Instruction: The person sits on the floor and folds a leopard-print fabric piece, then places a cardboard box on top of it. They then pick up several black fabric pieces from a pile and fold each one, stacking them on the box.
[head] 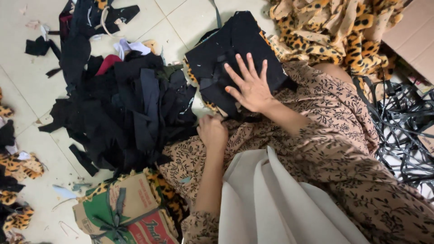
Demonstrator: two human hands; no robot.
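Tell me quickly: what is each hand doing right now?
Left hand: closed, at the edge of the black scrap pile; what it grips cannot be told.
Right hand: open, flat on the black fabric stack.

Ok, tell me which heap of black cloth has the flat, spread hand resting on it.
The neat stack of black pieces on the person's lap, under the right hand. The big loose pile of black scraps lies on the floor tiles; only the closed left hand is near it.

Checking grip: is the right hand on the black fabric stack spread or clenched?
Spread: the right hand lies flat, fingers fanned, on the black fabric stack.
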